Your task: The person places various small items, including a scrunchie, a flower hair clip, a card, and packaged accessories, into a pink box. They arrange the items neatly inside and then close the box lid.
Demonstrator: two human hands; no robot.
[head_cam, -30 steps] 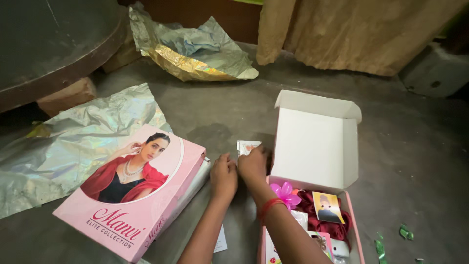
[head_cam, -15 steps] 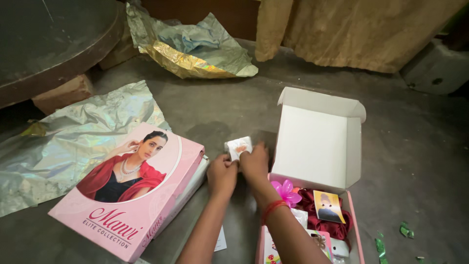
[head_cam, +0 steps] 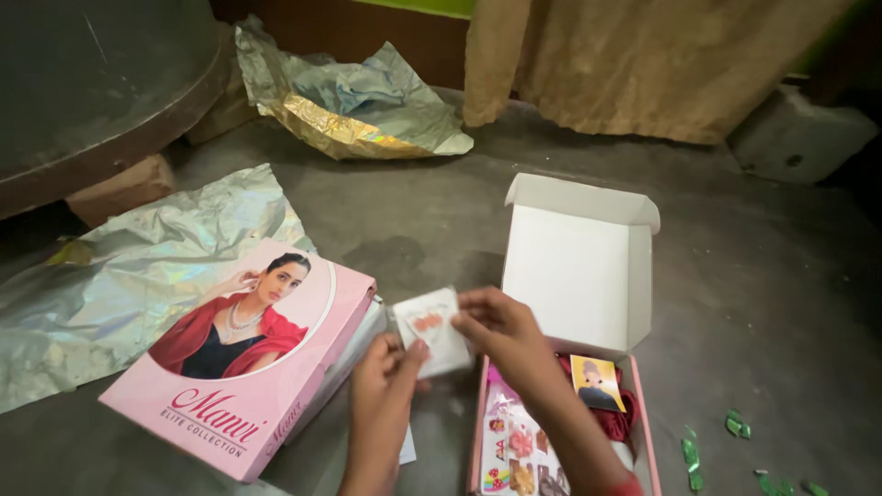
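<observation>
Small white packet (head_cam: 432, 331) with orange shapes inside, tilted, raised just left of the open box.

**Packages on the floor before me**

Small clear packet (head_cam: 430, 331), orange items inside, pinched between my left hand (head_cam: 386, 386) and right hand (head_cam: 501, 332). Left: flat pink box (head_cam: 243, 358) bearing a portrait. Right: open white-lidded carton (head_cam: 579, 266), pink-walled, containing a small picture card (head_cam: 597, 383).
</observation>
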